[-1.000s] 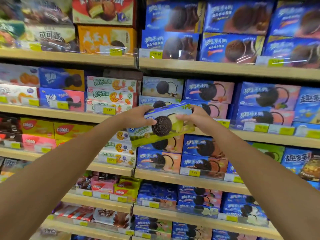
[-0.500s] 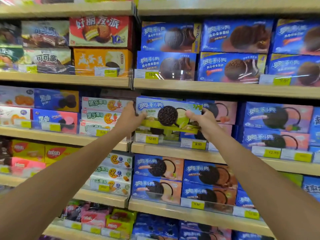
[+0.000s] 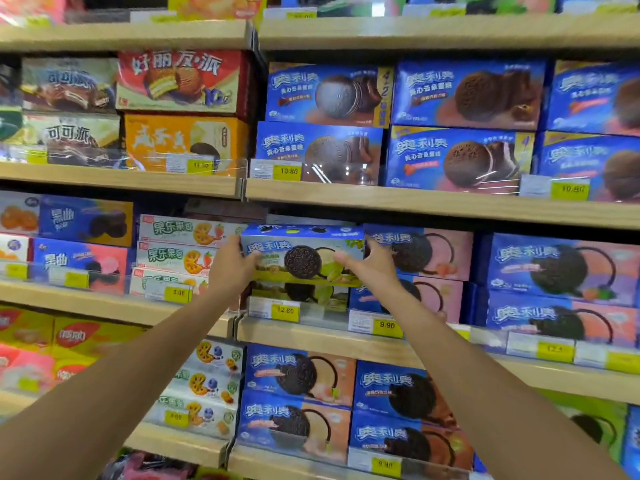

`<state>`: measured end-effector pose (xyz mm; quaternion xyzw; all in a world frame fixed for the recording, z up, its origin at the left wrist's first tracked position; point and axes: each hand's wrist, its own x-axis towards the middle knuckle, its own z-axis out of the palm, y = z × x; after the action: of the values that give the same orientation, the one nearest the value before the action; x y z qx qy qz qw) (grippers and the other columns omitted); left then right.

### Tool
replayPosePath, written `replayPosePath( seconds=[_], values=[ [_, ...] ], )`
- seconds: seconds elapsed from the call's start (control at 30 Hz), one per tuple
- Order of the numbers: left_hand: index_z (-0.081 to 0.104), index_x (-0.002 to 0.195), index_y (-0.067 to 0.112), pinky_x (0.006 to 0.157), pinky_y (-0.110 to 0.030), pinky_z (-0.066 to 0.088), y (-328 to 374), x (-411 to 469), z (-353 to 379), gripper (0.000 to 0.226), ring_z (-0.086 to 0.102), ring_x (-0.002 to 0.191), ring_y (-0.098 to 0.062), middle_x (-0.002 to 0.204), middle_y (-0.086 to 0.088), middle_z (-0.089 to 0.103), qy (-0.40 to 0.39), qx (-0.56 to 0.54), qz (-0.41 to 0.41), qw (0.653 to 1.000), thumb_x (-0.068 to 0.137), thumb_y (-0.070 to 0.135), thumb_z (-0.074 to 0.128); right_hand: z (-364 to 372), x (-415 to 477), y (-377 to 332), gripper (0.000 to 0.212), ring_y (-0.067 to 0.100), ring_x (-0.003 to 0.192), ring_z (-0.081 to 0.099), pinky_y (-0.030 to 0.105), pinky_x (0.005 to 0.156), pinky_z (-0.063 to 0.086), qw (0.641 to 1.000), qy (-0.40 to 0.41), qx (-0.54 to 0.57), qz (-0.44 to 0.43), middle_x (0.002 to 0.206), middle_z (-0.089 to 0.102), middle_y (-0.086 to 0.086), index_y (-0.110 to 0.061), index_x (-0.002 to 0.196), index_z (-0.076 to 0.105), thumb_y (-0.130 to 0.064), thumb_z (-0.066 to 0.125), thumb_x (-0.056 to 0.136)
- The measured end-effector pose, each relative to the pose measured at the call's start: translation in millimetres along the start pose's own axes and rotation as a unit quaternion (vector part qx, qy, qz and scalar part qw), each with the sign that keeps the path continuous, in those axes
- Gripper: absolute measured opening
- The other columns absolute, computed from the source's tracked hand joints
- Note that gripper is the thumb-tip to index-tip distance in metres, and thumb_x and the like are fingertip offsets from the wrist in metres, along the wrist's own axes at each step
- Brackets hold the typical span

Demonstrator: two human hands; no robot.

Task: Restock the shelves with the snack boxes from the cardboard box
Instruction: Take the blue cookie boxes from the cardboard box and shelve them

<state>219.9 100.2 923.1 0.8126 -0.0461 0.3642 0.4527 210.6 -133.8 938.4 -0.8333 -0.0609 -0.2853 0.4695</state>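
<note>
— Fingers [image 3: 250, 262] first: how do they sit?

— Curled, on both sides. The left hand [image 3: 231, 269] clasps the left end of the snack box [image 3: 302, 255], thumb laid on the printed front. The right hand [image 3: 374, 269] clasps the right end the same way.

— So where is the box?

— Between the two sets of fingers, held level, front face toward the camera. A dark round biscuit is printed midway between the thumbs. The box sits in the shelf opening, right over a matching green box [image 3: 304, 294] just below the fingers. I cannot tell whether the two touch.

— And to either side?

— Outward from the left fingers, close against them, is a stack of white fruit-biscuit boxes [image 3: 173, 252]. Outward from the right fingers stand blue-and-pink biscuit boxes [image 3: 436, 252], two high. Below both wrists runs the wooden shelf edge [image 3: 311, 336], with a yellow price tag [image 3: 285, 310] reading 12.80. Above the fingertips is the next shelf board [image 3: 415, 202].
</note>
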Motion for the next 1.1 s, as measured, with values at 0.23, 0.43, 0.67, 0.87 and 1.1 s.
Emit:
replayPosePath(
  seconds=[0.23, 0.43, 0.67, 0.87, 1.1],
  values=[
    [0.048, 0.123, 0.007, 0.074, -0.036, 0.046, -21.2, -6.7, 20.8, 0.036, 0.058, 0.092, -0.028, 0.113, -0.014, 0.061, -0.070, 0.113, -0.018, 0.991, 0.093, 0.026, 0.055, 6.4, -8.3, 37.5, 0.035, 0.022, 0.096, 0.062, 0.032, 0.079, 0.050, 0.995, -0.042, -0.085, 0.020, 0.106, 0.064, 0.008, -0.017, 0.098, 0.061, -0.039, 0.076, 0.075],
    [0.042, 0.117, 0.003, 0.071, -0.039, 0.043, -20.9, -14.9, 38.1, 0.040, 0.055, 0.094, -0.035, 0.121, -0.017, 0.044, -0.061, 0.163, -0.029, 0.984, 0.091, 0.027, 0.060, 16.4, -7.8, 48.9, 0.040, 0.029, 0.096, 0.056, 0.031, 0.072, 0.042, 0.983, -0.026, -0.182, 0.025, 0.108, 0.056, 0.014, -0.002, 0.106, 0.054, -0.034, 0.064, 0.085],
    [0.046, 0.108, 0.001, 0.059, -0.035, 0.037, -29.8, -23.4, 49.6, 0.024, 0.054, 0.076, -0.031, 0.101, -0.016, 0.051, -0.042, 0.121, -0.051, 0.990, 0.094, 0.019, 0.052, 20.2, -9.4, 46.0, 0.038, 0.023, 0.081, 0.047, 0.031, 0.065, 0.034, 0.974, -0.023, -0.222, 0.028, 0.091, 0.049, 0.008, -0.007, 0.091, 0.044, -0.041, 0.061, 0.088],
    [0.051, 0.102, 0.001, 0.061, -0.034, 0.037, -35.9, -18.0, 51.4, 0.016, 0.051, 0.074, -0.028, 0.096, -0.017, 0.056, -0.058, 0.127, -0.036, 0.990, 0.095, 0.014, 0.046, 17.4, -9.6, 43.7, 0.035, 0.029, 0.095, 0.054, 0.036, 0.078, 0.043, 0.976, -0.039, -0.212, 0.026, 0.109, 0.058, 0.015, -0.002, 0.106, 0.051, -0.029, 0.064, 0.088],
    [0.053, 0.109, 0.000, 0.070, -0.042, 0.047, -40.3, -27.7, 54.8, 0.025, 0.056, 0.080, -0.032, 0.111, -0.017, 0.051, -0.045, 0.125, -0.009, 0.991, 0.099, 0.015, 0.037, 10.3, -12.4, 44.1, 0.042, 0.024, 0.097, 0.057, 0.027, 0.076, 0.040, 0.983, -0.084, -0.161, 0.010, 0.098, 0.056, 0.008, -0.002, 0.128, 0.051, -0.012, 0.059, 0.089]
  ],
)
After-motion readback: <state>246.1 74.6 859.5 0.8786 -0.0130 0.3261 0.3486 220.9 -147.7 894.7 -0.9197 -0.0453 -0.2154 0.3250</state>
